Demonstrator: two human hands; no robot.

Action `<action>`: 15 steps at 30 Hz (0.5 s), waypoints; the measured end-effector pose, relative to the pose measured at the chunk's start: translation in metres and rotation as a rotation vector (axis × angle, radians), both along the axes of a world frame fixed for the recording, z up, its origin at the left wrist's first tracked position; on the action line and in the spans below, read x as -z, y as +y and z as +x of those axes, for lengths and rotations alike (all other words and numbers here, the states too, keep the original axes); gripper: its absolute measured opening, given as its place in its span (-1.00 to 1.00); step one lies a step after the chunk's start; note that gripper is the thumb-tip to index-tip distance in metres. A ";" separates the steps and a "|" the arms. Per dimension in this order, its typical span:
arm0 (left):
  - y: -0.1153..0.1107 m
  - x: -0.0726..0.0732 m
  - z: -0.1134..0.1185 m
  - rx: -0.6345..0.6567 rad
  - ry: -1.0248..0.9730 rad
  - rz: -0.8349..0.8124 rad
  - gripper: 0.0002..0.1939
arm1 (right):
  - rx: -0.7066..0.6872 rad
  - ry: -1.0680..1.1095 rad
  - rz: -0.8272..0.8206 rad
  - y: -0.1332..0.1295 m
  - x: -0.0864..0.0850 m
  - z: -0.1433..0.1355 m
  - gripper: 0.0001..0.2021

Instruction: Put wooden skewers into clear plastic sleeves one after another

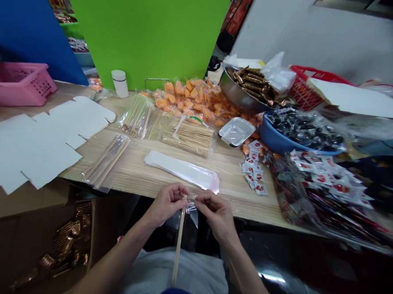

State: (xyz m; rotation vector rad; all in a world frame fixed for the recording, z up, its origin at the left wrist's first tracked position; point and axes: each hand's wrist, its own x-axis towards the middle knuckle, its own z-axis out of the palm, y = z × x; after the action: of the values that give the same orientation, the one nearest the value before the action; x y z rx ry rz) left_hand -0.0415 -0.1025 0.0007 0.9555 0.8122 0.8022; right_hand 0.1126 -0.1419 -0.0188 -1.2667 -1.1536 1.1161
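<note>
Left hand [167,203]: being held out low in front of the body, in the middle, with the fingers being curled in and the top of a thin wood stick [178,248] being pinched.
Right hand [217,214]: being held just beside the left one, a little apart, with the thumb and a finger being pressed on the edge of a clear bag [193,214].
Arms: being bent in from both sides.
Stick: being held up and down in the view, below the fingertips, over the lap and in front of the table edge. It cannot be told if just one stick is being held.
Table [246,207]: being covered in part by a pile of clear sleeves [182,169] near the hands, bags of sticks [188,136] behind, and a foil tray [236,131] beside them.
Back of table: orange things [189,95] in clear wrap are being spread in front of a green board [146,33].
Right side: shiny brown packs are being held in a metal bowl [227,86], and black wrapped things in a blue bowl [267,134].
Left side: white card [50,144] is being laid flat near a pink basket [30,86].
</note>
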 end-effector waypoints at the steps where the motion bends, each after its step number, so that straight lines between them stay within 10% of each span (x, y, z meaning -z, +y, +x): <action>1: 0.002 0.000 -0.002 -0.012 0.012 0.012 -0.80 | 0.000 -0.008 0.008 0.002 0.000 0.002 -0.97; 7: 0.050 -0.007 -0.052 -0.163 0.295 0.293 -0.69 | 0.010 -0.239 0.133 0.056 -0.016 0.023 -0.96; 15: 0.142 -0.028 -0.133 -0.335 1.240 0.689 -0.53 | -0.038 -0.978 0.156 0.191 -0.035 0.028 -0.83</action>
State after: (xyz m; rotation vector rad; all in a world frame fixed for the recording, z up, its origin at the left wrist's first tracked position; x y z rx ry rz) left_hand -0.1745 0.0396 0.0286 2.0330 1.8539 0.7337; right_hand 0.1408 0.0493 0.0167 -1.7194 -1.9261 0.3656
